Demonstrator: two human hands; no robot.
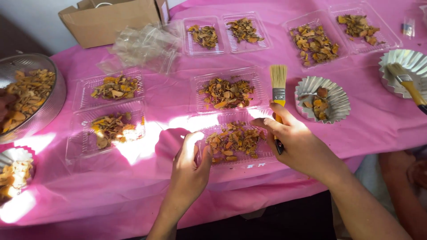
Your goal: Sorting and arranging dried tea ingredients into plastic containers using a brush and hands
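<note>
Right hand (296,144) is wrapped around a brush (278,95), bristles pointing up, just over the right edge of a clear tray (262,155) of dried orange bits. Left hand (190,166) sits at the tray's left edge, fingers curled, looks like it's pinching the rim but hard to tell. Tray's on the pink surface (147,178), close to the front edge.

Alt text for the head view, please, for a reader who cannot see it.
A person's right hand holds a flat paintbrush while the left hand touches a clear plastic tray of dried orange-brown flakes on a pink tablecloth. Similar filled trays surround it.
</note>
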